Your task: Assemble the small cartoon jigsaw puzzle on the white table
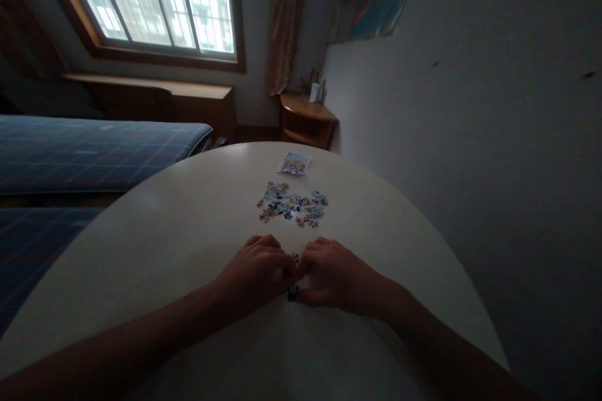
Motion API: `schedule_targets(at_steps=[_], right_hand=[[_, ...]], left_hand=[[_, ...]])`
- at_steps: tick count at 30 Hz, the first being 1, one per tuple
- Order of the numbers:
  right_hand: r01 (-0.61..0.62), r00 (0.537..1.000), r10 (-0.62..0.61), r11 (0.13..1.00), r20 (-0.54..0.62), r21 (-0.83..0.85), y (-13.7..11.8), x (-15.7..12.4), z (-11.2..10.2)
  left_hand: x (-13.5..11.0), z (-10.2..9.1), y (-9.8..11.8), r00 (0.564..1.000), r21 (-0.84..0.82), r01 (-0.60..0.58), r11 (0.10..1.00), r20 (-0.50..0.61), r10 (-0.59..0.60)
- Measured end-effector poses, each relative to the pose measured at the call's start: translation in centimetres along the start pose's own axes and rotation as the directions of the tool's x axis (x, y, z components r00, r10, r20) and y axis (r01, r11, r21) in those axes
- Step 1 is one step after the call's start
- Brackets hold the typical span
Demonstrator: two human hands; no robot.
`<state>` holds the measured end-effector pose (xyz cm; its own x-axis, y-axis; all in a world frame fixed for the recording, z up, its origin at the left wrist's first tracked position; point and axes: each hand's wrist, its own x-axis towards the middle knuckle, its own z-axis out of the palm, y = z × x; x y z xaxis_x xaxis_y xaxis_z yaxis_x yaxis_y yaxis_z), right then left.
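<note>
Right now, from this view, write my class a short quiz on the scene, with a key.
1. True or false: the small printed paper card lies beyond the loose multicoloured jigsaw pieces.
2. What shows between the bare left hand and bare right hand? A) Spoons B) Small puzzle pieces C) Cups
3. Fill in: the blue plaid mattress shows on the curved-edged white table's ___ side.

Key: 1. True 2. B 3. Left

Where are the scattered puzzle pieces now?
Near the head view's centre, the scattered puzzle pieces lie on the table, between the picture card and the left hand and right hand.
</note>
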<state>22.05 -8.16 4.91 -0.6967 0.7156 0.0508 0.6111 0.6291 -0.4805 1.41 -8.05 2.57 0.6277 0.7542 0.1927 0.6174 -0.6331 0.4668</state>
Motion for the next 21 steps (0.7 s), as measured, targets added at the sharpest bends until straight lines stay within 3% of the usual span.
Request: schedule_targets(at_steps=[12, 21], right_hand=[[-0.014, 1.0, 0.014, 0.999, 0.001, -0.029, -0.09, 0.02, 0.02], [-0.032, 0.999, 0.032, 0.999, 0.025, -0.021, -0.49, -0.11, -0.31]], left_hand=[[0.01, -0.27, 0.21, 0.998, 0.078, -0.066, 0.995, -0.009, 0.067], [0.11, -0.02, -0.17, 0.998, 0.034, -0.062, 0.998, -0.002, 0.062]])
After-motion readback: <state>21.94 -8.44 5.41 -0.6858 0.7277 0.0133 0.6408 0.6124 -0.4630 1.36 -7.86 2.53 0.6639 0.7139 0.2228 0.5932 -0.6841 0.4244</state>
